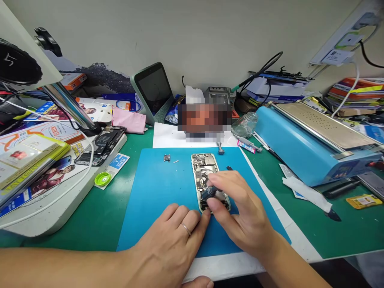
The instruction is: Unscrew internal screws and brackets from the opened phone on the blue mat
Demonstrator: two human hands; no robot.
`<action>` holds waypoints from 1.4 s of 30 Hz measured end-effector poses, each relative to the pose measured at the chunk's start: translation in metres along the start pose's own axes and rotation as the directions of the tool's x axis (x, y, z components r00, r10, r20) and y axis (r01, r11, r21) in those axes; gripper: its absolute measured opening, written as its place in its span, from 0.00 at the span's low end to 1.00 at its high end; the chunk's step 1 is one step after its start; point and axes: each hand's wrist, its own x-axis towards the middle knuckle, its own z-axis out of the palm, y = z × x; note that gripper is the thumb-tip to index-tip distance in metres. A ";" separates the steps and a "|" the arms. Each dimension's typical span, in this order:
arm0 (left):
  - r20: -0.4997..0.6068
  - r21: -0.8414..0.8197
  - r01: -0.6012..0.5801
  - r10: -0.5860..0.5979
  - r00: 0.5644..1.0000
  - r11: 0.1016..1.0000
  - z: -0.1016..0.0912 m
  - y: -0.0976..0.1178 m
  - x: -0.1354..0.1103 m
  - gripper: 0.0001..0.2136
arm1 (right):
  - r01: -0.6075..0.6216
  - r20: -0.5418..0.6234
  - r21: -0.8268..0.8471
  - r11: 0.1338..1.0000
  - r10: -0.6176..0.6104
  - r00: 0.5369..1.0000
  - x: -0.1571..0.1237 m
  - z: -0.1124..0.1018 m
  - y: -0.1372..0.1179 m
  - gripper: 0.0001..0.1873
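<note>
An opened smartphone [199, 180] with its inner boards and screws exposed lies on a blue mat [159, 188]. My right hand [246, 212] is over its lower half, thumb and fingers pinched round a small dark-handled screwdriver [209, 193]. The screwdriver's tip is hard to make out against the phone. My left hand [177, 232] rests on the mat at the near end, its index fingertip touching the phone's bottom edge and the other fingers bent beside it. A small phone part [167, 158] and a tiny pale piece [176, 161] lie on the mat's far left.
A light blue machine [288, 148] stands at the right, near a glass jar [244, 125]. Another opened phone [100, 146] sits on the white stand base at the left. A tilted screen device [153, 90] and a blurred-out patch are behind the mat.
</note>
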 end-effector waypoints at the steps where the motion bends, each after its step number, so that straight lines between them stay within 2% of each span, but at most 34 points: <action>1: 0.010 -0.011 0.006 -0.006 1.000 1.000 -0.001 0.000 0.000 0.39 | 0.001 0.011 0.020 1.000 -0.001 1.000 0.000 0.000 -0.001 0.26; 4: 0.042 -0.040 0.022 -0.020 0.999 0.999 -0.002 0.001 0.000 0.41 | 0.020 0.020 0.057 0.998 -0.021 1.000 0.001 0.000 -0.001 0.28; 8: 0.064 -0.056 0.041 -0.038 0.997 0.998 -0.004 0.003 -0.001 0.42 | 0.020 -0.016 0.001 1.000 -0.020 1.000 0.000 0.000 0.002 0.25; 10: 0.084 -0.066 0.054 -0.048 0.995 0.996 -0.006 0.004 -0.001 0.42 | 0.001 0.005 0.019 1.000 -0.001 1.000 0.000 -0.002 0.002 0.23; 13: 0.110 -0.082 0.071 -0.062 0.992 0.994 -0.008 0.004 0.001 0.42 | 0.009 0.045 0.063 0.998 -0.012 0.999 -0.001 -0.004 0.000 0.27; 16: 0.114 -0.094 0.075 -0.064 0.991 0.993 -0.009 0.004 0.001 0.42 | 0.028 0.035 0.069 0.997 -0.031 0.999 0.000 -0.002 0.000 0.28; 22: 0.127 -0.107 0.091 -0.077 0.989 0.990 -0.009 0.004 0.000 0.41 | 0.032 -0.013 -0.034 0.999 -0.033 0.999 0.002 0.001 0.001 0.23; 30: 0.140 -0.109 0.088 -0.072 0.988 0.990 -0.012 0.005 0.002 0.40 | -0.008 0.010 0.087 0.996 0.007 1.000 0.003 0.000 0.000 0.28; 33: 0.142 -0.102 0.084 -0.069 0.987 0.991 -0.012 0.005 0.002 0.41 | -0.022 0.008 0.067 0.998 0.021 1.000 0.004 0.002 0.000 0.27; 39: 0.131 -0.095 0.082 -0.069 0.989 0.992 -0.010 0.005 0.000 0.38 | 0.030 -0.001 -0.028 0.999 -0.030 1.000 0.004 0.003 0.000 0.23; 42: 0.134 -0.098 0.088 -0.074 0.988 0.991 -0.010 0.006 0.000 0.36 | 0.017 0.014 0.015 1.000 -0.017 1.000 0.002 0.003 -0.001 0.25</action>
